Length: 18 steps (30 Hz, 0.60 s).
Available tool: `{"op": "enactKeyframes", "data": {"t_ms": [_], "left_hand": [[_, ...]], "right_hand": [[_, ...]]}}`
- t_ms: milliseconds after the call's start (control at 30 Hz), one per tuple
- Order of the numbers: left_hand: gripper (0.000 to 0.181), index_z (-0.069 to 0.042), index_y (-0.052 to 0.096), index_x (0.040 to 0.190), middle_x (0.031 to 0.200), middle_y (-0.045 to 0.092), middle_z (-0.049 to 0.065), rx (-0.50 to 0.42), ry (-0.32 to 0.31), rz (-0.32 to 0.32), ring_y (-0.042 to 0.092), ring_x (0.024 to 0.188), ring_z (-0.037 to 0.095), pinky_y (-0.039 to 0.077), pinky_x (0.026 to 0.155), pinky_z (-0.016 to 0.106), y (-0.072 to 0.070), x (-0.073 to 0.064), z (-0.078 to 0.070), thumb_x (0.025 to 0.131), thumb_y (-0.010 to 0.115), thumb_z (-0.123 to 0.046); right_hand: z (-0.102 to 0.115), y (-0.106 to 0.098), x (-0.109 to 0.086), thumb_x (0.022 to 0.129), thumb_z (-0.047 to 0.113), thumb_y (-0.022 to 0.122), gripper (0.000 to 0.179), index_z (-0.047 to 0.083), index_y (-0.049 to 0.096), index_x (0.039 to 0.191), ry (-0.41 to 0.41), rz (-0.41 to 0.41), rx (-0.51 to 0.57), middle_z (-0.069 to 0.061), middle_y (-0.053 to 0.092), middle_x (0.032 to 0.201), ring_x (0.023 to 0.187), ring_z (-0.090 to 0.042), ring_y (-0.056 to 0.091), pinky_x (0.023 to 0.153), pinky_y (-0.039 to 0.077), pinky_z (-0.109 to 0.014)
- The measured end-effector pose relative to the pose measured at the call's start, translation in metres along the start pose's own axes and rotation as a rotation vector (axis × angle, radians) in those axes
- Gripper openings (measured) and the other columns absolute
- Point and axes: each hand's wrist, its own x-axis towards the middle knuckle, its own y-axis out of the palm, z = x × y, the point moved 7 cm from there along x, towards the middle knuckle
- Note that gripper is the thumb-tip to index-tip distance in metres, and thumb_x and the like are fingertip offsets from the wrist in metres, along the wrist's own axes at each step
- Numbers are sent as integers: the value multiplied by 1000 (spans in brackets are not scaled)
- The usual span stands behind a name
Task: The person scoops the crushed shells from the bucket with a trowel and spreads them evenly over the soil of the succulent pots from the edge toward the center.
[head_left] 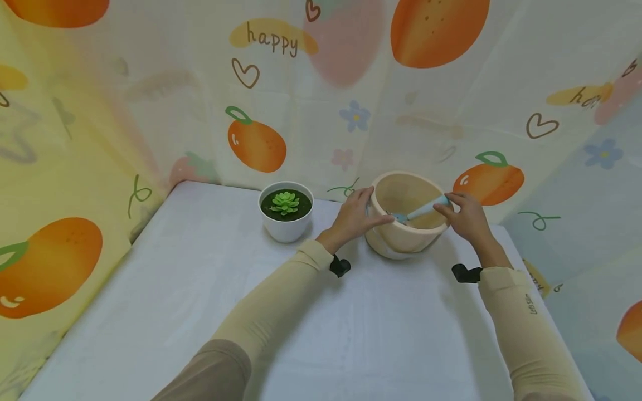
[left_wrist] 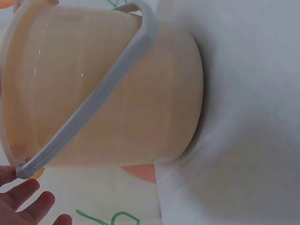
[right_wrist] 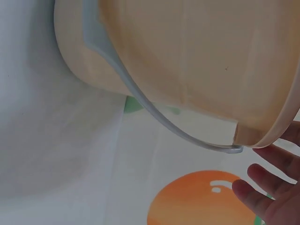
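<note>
A beige plastic bucket (head_left: 401, 239) with a grey carrying handle (left_wrist: 93, 103) stands at the back right of the table. At its left rim, my left hand (head_left: 352, 217) holds on, with the thumb along the front edge. Opposite, my right hand (head_left: 468, 220) grips the right rim between thumb and fingers. A light blue stick-like tool (head_left: 425, 208) slants across the bucket's mouth, its upper end by the right thumb and its lower end by the left thumb. Both wrist views show the bucket's side and fingertips at the rim, by the carrying handle's ends.
Left of the bucket is a white pot (head_left: 285, 229) with a green succulent (head_left: 285, 203) in dark soil. A white cloth covers the table (head_left: 165, 289). Fruit-printed curtains (head_left: 311, 111) hang close behind and on both sides.
</note>
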Motion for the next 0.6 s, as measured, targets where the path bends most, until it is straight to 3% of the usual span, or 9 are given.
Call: {"op": "enactKeyframes", "data": {"t_ms": [267,433,600], "left_hand": [[96,-8,35,150,152,40,11,-34,7,-39,39,140,27,40,111,46,2,0,-1,78,73,-58],[93,-4,37,147,154,39,11,-98,24,-53,37,142,27,38,114,42,4,-1,-1,78,76,-53],[89,-4,39,145,154,39,9,-172,28,-71,37,142,26,37,114,42,4,2,1,78,78,-48]], "right_hand": [[13,-3,-2,95,23,63,52,-13,52,131,-47,-88,-2,-38,50,132,124,-54,42,107,32,-63],[23,-3,3,94,23,65,48,-9,57,129,-62,-160,15,-37,61,109,99,-49,54,87,43,-57],[27,1,16,97,30,60,50,-4,56,132,22,-150,98,-31,65,111,99,-43,60,86,50,-52]]}}
